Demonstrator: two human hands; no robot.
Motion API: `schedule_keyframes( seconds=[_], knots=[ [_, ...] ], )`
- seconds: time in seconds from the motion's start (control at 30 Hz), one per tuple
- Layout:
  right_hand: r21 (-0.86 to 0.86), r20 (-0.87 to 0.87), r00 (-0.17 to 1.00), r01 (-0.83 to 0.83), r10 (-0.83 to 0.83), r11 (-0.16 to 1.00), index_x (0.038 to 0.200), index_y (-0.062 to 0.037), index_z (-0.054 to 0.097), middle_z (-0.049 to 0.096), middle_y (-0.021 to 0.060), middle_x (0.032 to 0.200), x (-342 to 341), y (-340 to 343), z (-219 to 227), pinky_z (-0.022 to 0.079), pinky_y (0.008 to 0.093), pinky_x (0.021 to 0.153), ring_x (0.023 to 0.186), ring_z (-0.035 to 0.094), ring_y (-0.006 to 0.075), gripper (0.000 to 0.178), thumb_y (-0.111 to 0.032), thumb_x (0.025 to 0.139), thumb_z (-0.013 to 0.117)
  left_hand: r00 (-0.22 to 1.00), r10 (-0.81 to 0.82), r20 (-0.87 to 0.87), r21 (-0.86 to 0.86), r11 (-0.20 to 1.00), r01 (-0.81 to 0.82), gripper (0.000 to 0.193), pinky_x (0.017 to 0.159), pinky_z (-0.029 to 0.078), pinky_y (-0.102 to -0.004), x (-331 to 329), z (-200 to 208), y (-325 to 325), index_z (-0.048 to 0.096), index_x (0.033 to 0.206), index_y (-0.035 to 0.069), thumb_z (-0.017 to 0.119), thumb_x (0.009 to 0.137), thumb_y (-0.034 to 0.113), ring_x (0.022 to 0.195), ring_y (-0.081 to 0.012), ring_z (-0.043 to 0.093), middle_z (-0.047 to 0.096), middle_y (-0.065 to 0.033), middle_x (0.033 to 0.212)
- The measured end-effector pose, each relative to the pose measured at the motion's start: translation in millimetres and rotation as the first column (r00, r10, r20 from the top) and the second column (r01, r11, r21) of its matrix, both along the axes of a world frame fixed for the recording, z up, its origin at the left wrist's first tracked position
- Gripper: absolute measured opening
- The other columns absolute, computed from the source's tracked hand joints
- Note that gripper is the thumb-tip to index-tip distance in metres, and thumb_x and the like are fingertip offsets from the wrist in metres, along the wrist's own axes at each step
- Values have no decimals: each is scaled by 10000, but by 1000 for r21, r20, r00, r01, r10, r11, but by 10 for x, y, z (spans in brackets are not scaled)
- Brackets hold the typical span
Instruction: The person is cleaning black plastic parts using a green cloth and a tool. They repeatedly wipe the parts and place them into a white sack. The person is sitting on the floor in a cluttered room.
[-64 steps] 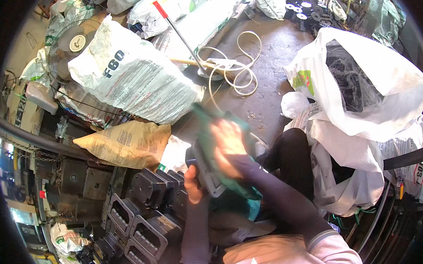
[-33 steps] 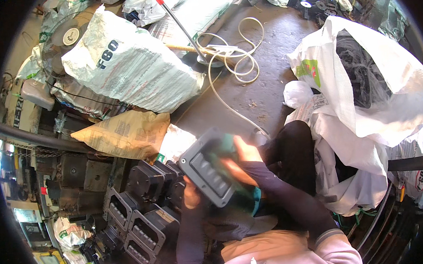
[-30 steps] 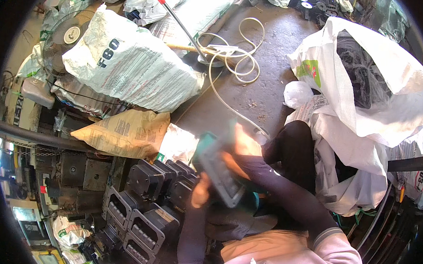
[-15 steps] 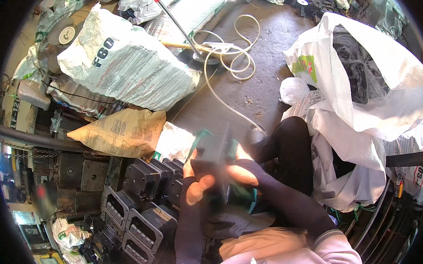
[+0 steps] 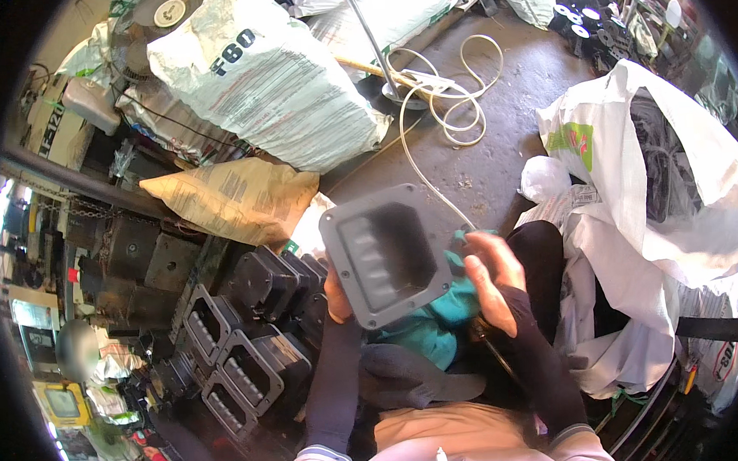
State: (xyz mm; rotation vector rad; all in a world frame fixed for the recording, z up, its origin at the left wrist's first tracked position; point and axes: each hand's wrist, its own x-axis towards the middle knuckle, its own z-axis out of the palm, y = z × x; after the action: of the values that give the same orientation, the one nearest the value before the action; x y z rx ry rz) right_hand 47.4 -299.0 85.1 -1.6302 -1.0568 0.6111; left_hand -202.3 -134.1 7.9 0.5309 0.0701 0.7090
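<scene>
A grey plastic housing (image 5: pixel 386 254), shaped like a shallow rectangular tray with a flanged rim and screw holes at its corners, is held up over the person's lap with its hollow side facing the camera. The hollow holds nothing loose; only moulded ribs show along its left inner wall. The left hand (image 5: pixel 336 296) grips the housing from behind at its lower left edge, fingers mostly hidden by the flange. The right hand (image 5: pixel 491 276) is closed around a teal cloth (image 5: pixel 439 322), pressed against the housing's right edge; the cloth bunches down beneath the housing onto the lap.

Just left of the knees, on the floor, stands a stack of black housings (image 5: pixel 250 334) of the same shape, packed close with their open sides turned up and left, each hollow showing the same ribs. Beyond them lies a tan paper sack (image 5: pixel 232 195), flat and closed.

Toward the far side of the floor, a large white woven sack (image 5: pixel 268 78) lies on its side, full and tied shut. A cream cable (image 5: pixel 446 103) loops on the bare concrete near it and runs down toward the housing.

At the person's right, an open white plastic bag (image 5: pixel 630 170) sags on the floor; dark parts show through its mouth, though what they are cannot be told. More white bags (image 5: pixel 628 326) slump below it.
</scene>
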Motion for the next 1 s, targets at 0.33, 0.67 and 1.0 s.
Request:
schedule_keyframes(
  seconds=[0.33, 0.67, 1.0],
  knots=[
    [-147, -210, 967, -176, 144, 973, 987, -21, 565, 593, -6, 843, -402, 141, 246, 457, 248, 676, 737, 536, 59, 160, -61, 882, 679, 697, 424, -578, 583, 813, -11, 820, 1091, 359, -378, 103, 1103, -419, 343, 1477, -8, 650, 913, 501, 1302, -237, 466, 494, -156, 1411],
    [43, -57, 965, -252, 254, 967, 1255, -3, 580, 639, 88, 1109, 122, 735, 116, 448, 306, 943, 1041, 585, 156, 370, -255, 985, 597, -55, 729, -682, 615, 613, 496, 822, 1091, 401, -409, -1321, 2097, -1741, 490, 1394, 27, 858, 682, 207, 1279, -311, 539, 570, -192, 1353],
    [-233, 192, 920, -296, 342, 926, 1210, -46, 615, 667, 48, 1037, 1130, 1342, -1254, 486, 297, 735, 895, 619, 152, 421, -379, 953, 639, -568, -183, -802, -253, 967, 45, 917, 1094, 390, -399, -2935, 615, -3044, 435, 1444, 20, 814, 714, 425, 1336, -325, 477, 477, -212, 1455]
  ],
)
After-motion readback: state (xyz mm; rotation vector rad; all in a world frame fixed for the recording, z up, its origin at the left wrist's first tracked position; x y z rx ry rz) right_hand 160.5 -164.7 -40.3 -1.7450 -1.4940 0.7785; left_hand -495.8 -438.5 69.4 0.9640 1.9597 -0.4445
